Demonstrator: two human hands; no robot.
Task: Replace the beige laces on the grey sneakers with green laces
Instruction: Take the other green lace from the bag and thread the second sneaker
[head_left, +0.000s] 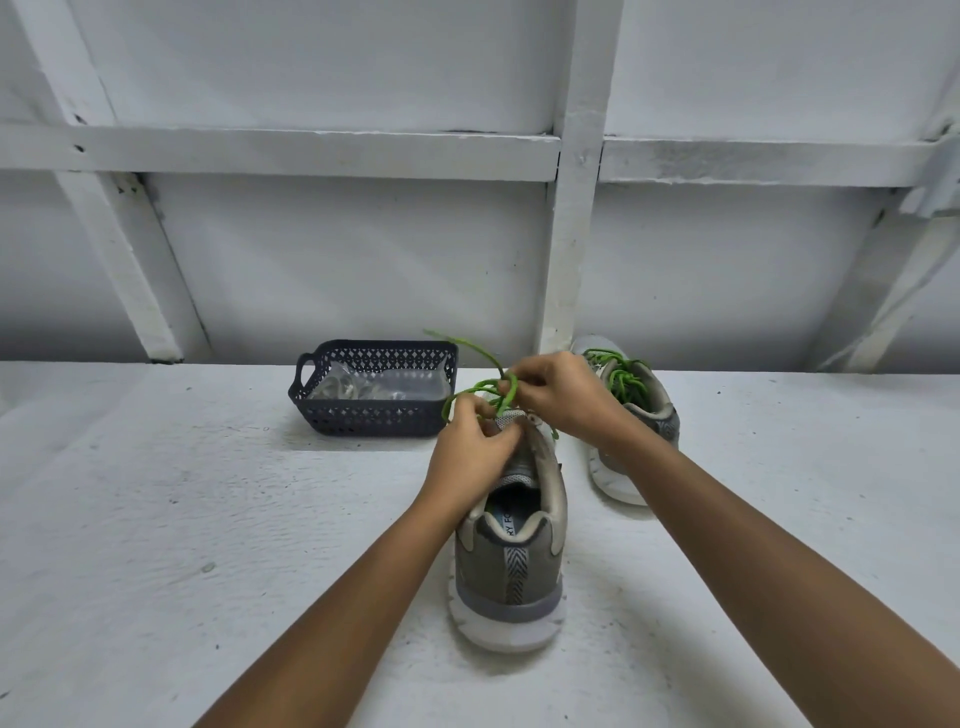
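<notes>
Our left hand (475, 452) and right hand (558, 395) pinch the green lace (480, 387). A slipping loop could undo our knot.

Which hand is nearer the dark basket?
Left. The left hand sits just beside the near right corner of the basket; the right hand is farther right, pinching the green lace.

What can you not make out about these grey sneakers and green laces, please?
Head view, eyelets of the near grey sneaker: hidden by the left hand and right hand.
Head view, knot state of the green lace: fingers cover it.
Head view, contents of the dark perforated plastic basket: too blurred.
Head view, side of the far grey sneaker: behind the right forearm.
</notes>
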